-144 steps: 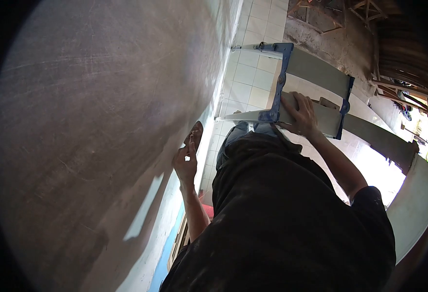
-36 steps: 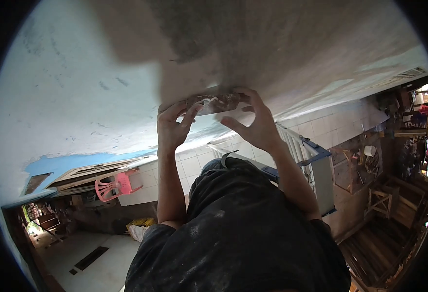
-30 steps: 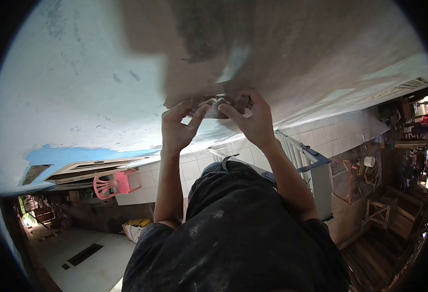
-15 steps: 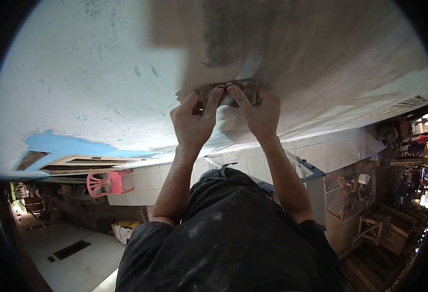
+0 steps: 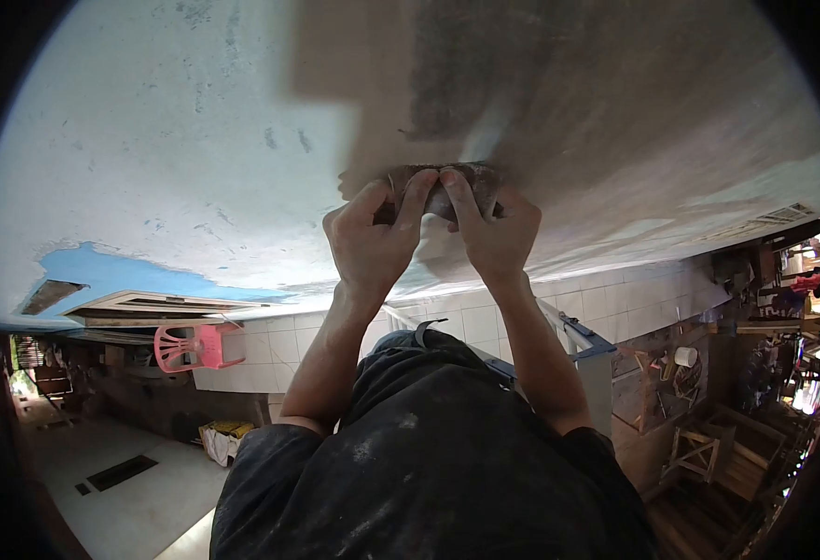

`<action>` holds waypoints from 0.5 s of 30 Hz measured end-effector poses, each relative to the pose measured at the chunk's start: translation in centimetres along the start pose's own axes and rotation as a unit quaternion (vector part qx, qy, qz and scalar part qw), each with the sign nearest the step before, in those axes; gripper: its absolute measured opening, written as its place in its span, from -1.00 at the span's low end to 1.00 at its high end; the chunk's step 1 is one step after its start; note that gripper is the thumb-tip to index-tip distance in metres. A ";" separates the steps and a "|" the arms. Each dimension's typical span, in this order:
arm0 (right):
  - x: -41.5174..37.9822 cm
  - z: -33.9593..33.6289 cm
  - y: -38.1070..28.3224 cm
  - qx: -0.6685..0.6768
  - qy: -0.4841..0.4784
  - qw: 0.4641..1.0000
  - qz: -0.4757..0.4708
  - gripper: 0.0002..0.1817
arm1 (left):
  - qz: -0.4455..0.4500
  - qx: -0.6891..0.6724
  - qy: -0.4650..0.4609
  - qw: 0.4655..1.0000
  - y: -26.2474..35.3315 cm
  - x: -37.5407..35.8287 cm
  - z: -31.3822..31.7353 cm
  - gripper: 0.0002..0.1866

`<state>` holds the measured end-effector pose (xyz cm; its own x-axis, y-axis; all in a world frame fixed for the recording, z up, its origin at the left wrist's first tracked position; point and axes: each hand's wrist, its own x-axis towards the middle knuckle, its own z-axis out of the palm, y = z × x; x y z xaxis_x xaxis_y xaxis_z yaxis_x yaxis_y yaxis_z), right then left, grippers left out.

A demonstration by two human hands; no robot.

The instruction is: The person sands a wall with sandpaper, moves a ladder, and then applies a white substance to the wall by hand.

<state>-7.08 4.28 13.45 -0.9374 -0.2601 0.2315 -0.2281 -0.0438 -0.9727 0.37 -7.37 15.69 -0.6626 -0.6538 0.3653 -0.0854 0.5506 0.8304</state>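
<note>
My left hand (image 5: 373, 233) and my right hand (image 5: 500, 235) are side by side against a pale, patchy wall (image 5: 214, 159). Between them they grip a dark, dusty sheet that looks like sandpaper (image 5: 482, 177), pressed to the wall surface. Both thumbs lie on its near face and almost meet in the middle, while the other fingers curl round its ends. The sheet's lower edge bows away from the wall. Shadows of my arms and body fall over the wall around it.
A blue-framed ladder (image 5: 585, 338) stands close by my right side. To the left are a pink plastic chair (image 5: 214, 346), a framed opening (image 5: 163, 306) in the wall and a yellow-white sack (image 5: 223, 441). Wooden frames (image 5: 699, 453) stand on the lower right.
Both hands and the sheet sit slightly lower in view, and the thumbs are closer together. The whole scene has shifted a little with my head.
</note>
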 end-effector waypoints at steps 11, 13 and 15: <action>0.6 0.2 -0.9 -0.031 0.039 0.998 -0.034 -0.73 | 0.074 -0.084 0.070 0.991 -0.1 0.8 0.8 -0.58; -0.1 0.3 0.6 0.007 0.032 0.999 -0.003 -0.74 | 0.074 -0.079 0.071 0.992 -0.7 0.0 1.3 -0.59; -0.3 0.6 0.6 -0.001 0.048 0.998 -0.038 -0.75 | 0.092 -0.073 0.073 0.990 -0.6 -0.1 1.3 -0.62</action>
<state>-6.81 3.74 12.75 -0.9385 -0.1617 0.3050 -0.2995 -0.0578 -0.9523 -0.46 -6.98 14.65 -0.5412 -0.6230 0.5648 0.1425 0.5940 0.7917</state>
